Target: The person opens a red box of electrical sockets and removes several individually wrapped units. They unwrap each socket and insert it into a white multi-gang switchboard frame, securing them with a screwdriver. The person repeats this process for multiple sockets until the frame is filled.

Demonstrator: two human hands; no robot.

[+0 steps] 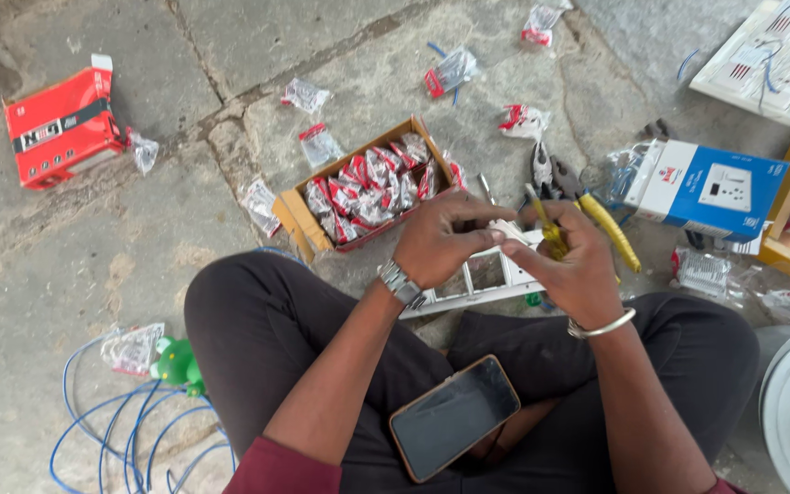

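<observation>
Fingers of the left hand pinch a white switch frame over the lap; right hand grips a yellow-handled screwdriver against it. Just beyond, an open cardboard box sits packed with red-and-clear packets.

hands: 2 | phone: 1 | red box: 1 | blue-white box: 1 | pliers: 1

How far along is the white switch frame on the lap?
Done: opened wrappers lie scattered on the stone floor. In hand: left hand presses a white module onto the white frame; right hand holds a yellow-handled tool. Left: frame slots look open, and the cardboard box holds many packets.
</observation>
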